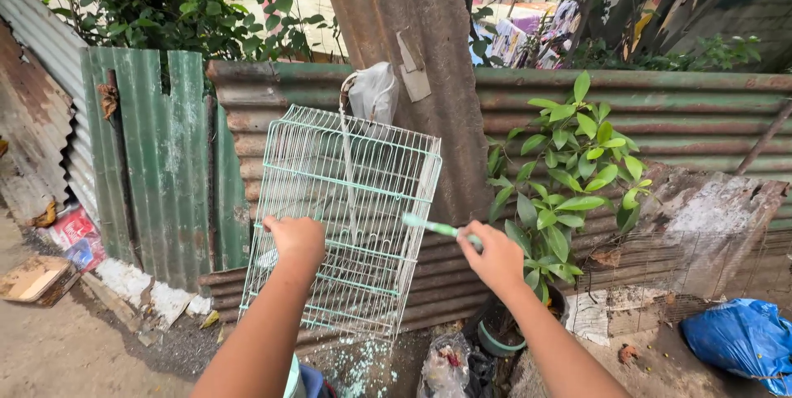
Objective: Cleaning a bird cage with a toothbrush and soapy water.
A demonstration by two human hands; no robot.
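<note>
Against the rusty corrugated metal fence (676, 117), I see the pale green wire birdcage (346, 216) hanging tilted before a rusted post (412, 51). My left hand (297, 241) is closed on the cage's wire side, steadying it. My right hand (495, 258) grips a light green toothbrush (433, 227), bristle end touching the cage's right edge. A leafy potted plant (569, 183) stands just right.

Blue bag (745, 340) cut off right.
</note>
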